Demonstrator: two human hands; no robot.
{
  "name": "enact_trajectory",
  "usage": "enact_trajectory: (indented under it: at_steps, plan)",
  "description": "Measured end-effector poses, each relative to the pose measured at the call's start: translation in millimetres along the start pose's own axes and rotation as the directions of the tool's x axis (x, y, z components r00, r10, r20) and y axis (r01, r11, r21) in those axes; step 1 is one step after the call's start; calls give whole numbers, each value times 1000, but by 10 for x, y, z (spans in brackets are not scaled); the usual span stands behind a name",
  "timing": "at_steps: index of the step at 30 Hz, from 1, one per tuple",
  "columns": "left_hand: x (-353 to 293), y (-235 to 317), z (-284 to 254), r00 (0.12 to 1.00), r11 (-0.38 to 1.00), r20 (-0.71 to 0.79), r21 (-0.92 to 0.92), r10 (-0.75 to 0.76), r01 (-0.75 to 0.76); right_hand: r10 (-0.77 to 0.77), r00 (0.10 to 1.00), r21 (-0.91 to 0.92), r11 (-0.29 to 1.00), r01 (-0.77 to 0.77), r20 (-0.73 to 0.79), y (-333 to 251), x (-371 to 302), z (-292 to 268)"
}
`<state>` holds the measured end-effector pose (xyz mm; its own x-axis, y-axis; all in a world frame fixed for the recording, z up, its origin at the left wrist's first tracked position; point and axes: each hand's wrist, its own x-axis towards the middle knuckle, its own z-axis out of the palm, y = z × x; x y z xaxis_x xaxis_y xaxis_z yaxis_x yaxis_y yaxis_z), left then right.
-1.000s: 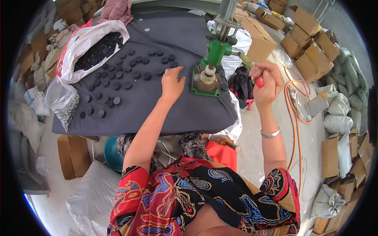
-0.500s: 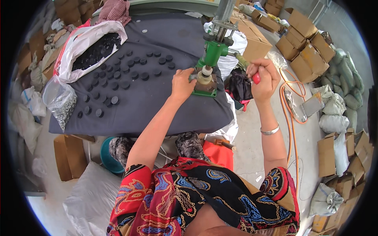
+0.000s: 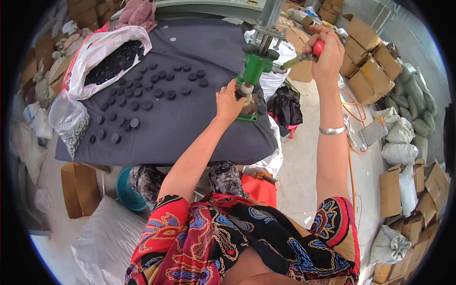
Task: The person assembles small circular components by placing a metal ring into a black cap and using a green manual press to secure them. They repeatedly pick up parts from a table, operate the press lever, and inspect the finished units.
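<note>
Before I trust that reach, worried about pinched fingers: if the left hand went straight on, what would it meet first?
The left hand already reaches the green press at its base; going on, it would probably meet the die there, though depth is unclear.

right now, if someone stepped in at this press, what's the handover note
Left hand is at the base of the green press, fingers at the die under the ram.
Right hand grips the red knob of the lever, raised high.
Black caps lie spread on the grey table; more sit in the white bag; a clear bag of small metal parts lies at the left edge.
How many caps are pressed cannot be told.
</note>
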<state>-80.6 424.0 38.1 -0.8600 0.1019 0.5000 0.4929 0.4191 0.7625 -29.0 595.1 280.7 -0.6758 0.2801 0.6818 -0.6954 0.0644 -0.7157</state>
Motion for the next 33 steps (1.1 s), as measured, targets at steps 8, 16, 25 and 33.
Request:
enact_trajectory:
  at_steps: [8,16,25,33]
  plan:
    - [-417,486,-833,999,998,16,-61,31,-30,-77,961,-188,982,27,-267,380,789,-71]
    - [-654,845,-1289,999,998,27,-52,20,-19,-461,881,-700,663,264,-105,158,701,-34]
    - [-753,778,-1653,911,736,379,-569,-161,367,293,274,-265,955,-135,916,127,-1341,573]
    - [-1189,522,-1767,849,384,395,-766,-351,515,413,344,-240,862,-445,843,475,-1804,869]
